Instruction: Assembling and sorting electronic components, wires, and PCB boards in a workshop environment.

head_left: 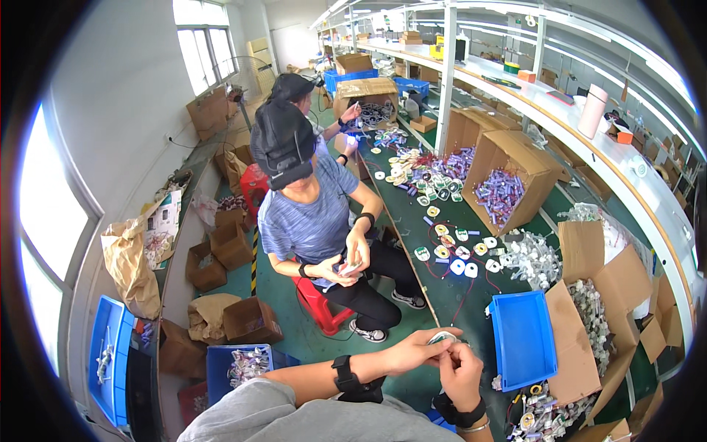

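Note:
Close in front of my body, my left hand (pixel 406 353) and my right hand (pixel 462 374) meet at the edge of the green worktable (pixel 434 295). Pinched between the fingers of both is a small round white part (pixel 442 337), mostly covered by them. A thin red wire (pixel 462 302) runs on the table just beyond my fingers. Past it lie several round white parts (pixel 458 267), some with wires and purple cylindrical cells. An upturned-edge blue tray (pixel 551 353) stands to the right of my right hand.
A co-worker (pixel 305 214) sits ahead on a red stool (pixel 313 306), hands on a small part; another person is beyond. Cardboard boxes (pixel 541 173) of purple cells and white parts (pixel 593 317) line the right. A blue bin (pixel 221 361) stands left of my arm.

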Demonstrator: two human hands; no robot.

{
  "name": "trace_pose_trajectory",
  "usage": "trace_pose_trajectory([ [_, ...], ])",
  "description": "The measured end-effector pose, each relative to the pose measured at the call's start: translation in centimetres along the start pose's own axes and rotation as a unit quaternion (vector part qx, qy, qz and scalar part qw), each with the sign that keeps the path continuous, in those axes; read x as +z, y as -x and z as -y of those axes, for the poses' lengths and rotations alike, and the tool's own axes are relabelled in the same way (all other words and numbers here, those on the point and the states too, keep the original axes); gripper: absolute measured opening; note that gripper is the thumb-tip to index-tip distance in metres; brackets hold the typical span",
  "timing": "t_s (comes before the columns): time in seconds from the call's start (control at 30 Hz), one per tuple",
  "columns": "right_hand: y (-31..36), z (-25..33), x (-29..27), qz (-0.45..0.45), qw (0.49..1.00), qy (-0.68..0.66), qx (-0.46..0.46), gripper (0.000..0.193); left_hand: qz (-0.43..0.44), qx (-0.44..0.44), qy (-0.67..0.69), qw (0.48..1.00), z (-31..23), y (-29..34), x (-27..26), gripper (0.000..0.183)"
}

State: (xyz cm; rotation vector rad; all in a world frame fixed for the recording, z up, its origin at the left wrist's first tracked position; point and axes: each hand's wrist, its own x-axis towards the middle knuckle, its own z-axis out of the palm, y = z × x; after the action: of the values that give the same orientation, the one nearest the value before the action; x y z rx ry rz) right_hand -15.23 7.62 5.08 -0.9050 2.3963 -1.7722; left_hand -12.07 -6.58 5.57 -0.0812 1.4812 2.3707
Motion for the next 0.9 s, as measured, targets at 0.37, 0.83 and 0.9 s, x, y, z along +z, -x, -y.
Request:
trace_pose_trajectory([
  [0.37,0.1,2.9,0.7,0.032,0.994,-0.034,-0.094,0.006,-0.069,0.036,-0.023,0.997,-1.4,3.9,1.2,0.045],
  [0.83,2.0,0.7,0.3,0.023,0.988,0.02,-0.15,0.011,-0.029,0.017,-0.084,0.996,-0.1,4.5,1.8,0.041],
  [0.9,2.2,0.2,0.9,0.028,0.987,0.024,-0.156,0.016,-0.062,0.04,-0.087,0.994,0.8,4.6,0.9,0.039],
])
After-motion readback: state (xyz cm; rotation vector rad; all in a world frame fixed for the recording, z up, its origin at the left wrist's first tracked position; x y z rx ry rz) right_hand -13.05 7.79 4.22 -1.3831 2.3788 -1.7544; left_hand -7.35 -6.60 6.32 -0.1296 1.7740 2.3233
